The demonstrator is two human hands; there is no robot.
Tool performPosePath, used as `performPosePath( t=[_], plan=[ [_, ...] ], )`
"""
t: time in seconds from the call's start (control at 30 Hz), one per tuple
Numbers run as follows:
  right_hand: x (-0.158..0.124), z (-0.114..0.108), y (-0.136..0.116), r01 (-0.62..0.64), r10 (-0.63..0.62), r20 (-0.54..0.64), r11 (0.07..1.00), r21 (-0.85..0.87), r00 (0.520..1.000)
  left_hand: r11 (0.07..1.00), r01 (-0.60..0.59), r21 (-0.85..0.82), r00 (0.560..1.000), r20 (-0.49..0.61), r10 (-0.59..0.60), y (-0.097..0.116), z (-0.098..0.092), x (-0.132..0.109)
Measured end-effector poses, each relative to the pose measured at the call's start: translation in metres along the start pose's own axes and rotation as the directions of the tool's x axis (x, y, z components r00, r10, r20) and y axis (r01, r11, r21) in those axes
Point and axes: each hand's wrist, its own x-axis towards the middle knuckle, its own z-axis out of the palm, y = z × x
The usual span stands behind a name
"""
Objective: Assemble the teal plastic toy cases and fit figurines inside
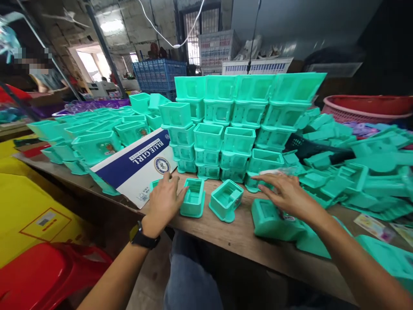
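My left hand [166, 196], with a dark watch on its wrist, hovers over a small turquoise plastic box [154, 185] it partly hides. Its thumb and fingers are apart, and the thumb is close to an open-topped turquoise box [192, 198]. Another such box [226, 200] sits turned at an angle between my hands. My right hand [282, 189] reaches leftward with fingers stretched, beside a low turquoise piece [252, 183] in front of the stack. Whether its fingertips touch that piece I cannot tell. Below it lies a turquoise box [274, 221] on its side.
Stacked turquoise boxes [238, 142] rise behind my hands. A white-and-blue cardboard sheet [142, 163] leans at left, before more boxes [93, 146]. Loose turquoise parts [364, 159] heap at right near a pink basket [361, 113]. A red stool [41, 275] stands lower left.
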Motion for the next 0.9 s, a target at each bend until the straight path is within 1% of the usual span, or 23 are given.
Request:
performPosePath(
  t=[0.03, 0.07, 0.1, 0.13, 0.2, 0.27, 0.3, 0.37, 0.4, 0.47, 0.57, 0.63, 0.7, 0.77, 0.83, 0.9],
  plan=[
    [-0.005, -0.006, 0.011, -0.038, 0.039, 0.044, 0.999, -0.017, 0.998, 0.999, -0.042, 0.002, 0.997, -0.059, 0.042, 0.005, -0.002, -0.002],
    [-0.010, -0.011, 0.021, -0.070, 0.073, 0.094, 0.997, -0.033, 0.993, 0.994, -0.112, -0.010, 0.988, -0.110, 0.110, 0.012, -0.003, -0.005],
    [-0.014, -0.015, 0.029, -0.092, 0.098, 0.141, 0.995, -0.046, 0.985, 0.979, -0.200, -0.034, 0.971, -0.142, 0.194, 0.020, -0.004, -0.008],
    [-0.018, -0.018, 0.036, -0.103, 0.111, 0.182, 0.993, -0.053, 0.977, 0.954, -0.293, -0.069, 0.948, -0.147, 0.281, 0.030, -0.003, -0.011],
    [-0.023, -0.020, 0.043, -0.105, 0.115, 0.254, 0.993, -0.052, 0.960, 0.892, -0.429, -0.145, 0.903, -0.080, 0.421, 0.050, 0.002, -0.017],
    [-0.024, -0.020, 0.043, -0.084, 0.091, 0.314, 0.996, -0.033, 0.945, 0.858, -0.478, -0.187, 0.871, 0.025, 0.490, 0.070, 0.011, -0.022],
    [-0.025, -0.020, 0.042, -0.072, 0.074, 0.338, 0.997, -0.020, 0.938, 0.853, -0.482, -0.200, 0.861, 0.070, 0.503, 0.077, 0.015, -0.024],
    [-0.025, -0.021, 0.037, -0.052, 0.049, 0.360, 0.999, -0.001, 0.932, 0.855, -0.472, -0.215, 0.855, 0.123, 0.503, 0.089, 0.024, -0.027],
    [-0.025, -0.021, 0.033, -0.051, 0.049, 0.353, 0.999, -0.006, 0.934, 0.859, -0.463, -0.219, 0.857, 0.135, 0.496, 0.092, 0.027, -0.028],
    [-0.028, -0.018, 0.024, -0.079, 0.094, 0.301, 0.995, -0.061, 0.949, 0.866, -0.446, -0.224, 0.865, 0.140, 0.482, 0.097, 0.032, -0.032],
    [-0.034, -0.004, 0.002, -0.178, 0.213, 0.161, 0.962, -0.206, 0.964, 0.874, -0.419, -0.247, 0.880, 0.128, 0.458, 0.104, 0.036, -0.040],
    [-0.036, 0.008, -0.017, -0.222, 0.255, 0.091, 0.935, -0.276, 0.963, 0.873, -0.406, -0.269, 0.888, 0.110, 0.446, 0.110, 0.039, -0.048],
    [-0.037, 0.016, -0.036, -0.224, 0.257, 0.071, 0.925, -0.308, 0.964, 0.863, -0.409, -0.297, 0.888, 0.087, 0.451, 0.116, 0.043, -0.054],
    [-0.036, 0.018, -0.049, -0.212, 0.248, 0.082, 0.926, -0.312, 0.965, 0.841, -0.428, -0.331, 0.880, 0.060, 0.471, 0.120, 0.046, -0.058],
    [-0.034, 0.014, -0.054, -0.227, 0.266, 0.073, 0.914, -0.337, 0.961, 0.822, -0.442, -0.361, 0.874, 0.033, 0.484, 0.123, 0.050, -0.060],
    [-0.033, 0.009, -0.053, -0.263, 0.319, 0.087, 0.885, -0.384, 0.944, 0.810, -0.444, -0.384, 0.875, 0.008, 0.484, 0.125, 0.053, -0.061]
  ],
)
